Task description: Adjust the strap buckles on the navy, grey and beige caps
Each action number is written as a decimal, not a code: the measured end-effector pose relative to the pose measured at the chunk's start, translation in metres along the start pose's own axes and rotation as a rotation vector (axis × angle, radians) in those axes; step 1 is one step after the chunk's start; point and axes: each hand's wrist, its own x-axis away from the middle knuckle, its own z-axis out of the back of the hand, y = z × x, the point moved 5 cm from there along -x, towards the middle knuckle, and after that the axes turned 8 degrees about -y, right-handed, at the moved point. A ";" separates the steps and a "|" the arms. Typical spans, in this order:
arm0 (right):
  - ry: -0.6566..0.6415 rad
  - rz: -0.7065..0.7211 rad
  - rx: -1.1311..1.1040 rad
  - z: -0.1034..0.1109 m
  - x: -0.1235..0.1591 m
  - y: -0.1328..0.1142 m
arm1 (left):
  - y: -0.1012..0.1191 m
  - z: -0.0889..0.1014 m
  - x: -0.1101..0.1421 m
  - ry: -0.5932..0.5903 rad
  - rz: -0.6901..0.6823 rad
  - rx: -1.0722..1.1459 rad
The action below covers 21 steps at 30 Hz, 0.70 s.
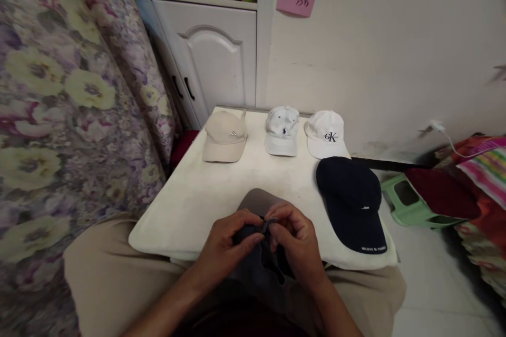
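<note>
Both hands work on a grey cap at the near edge of the table. My left hand pinches a dark part of it, seemingly the back strap, between thumb and fingers. Close against it, my right hand has its fingertips closed on the same strap. The cap's crown hangs below my hands over my lap, partly in shadow; its brim points away from me. What exactly lies between the fingertips is too small to make out.
On the white table sit a beige cap, a pale blue cap, a white cap and a navy cap at the right. A floral curtain hangs left. A green stool stands right; a cabinet is behind.
</note>
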 end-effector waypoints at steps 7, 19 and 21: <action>0.031 -0.053 -0.155 0.002 0.002 0.007 | 0.000 -0.005 0.000 0.014 -0.028 0.008; 0.037 -0.152 -0.096 0.004 -0.002 0.009 | 0.000 -0.007 0.001 0.047 -0.047 -0.119; 0.051 -0.158 -0.045 0.006 -0.001 0.007 | 0.001 -0.007 0.001 0.054 -0.061 -0.148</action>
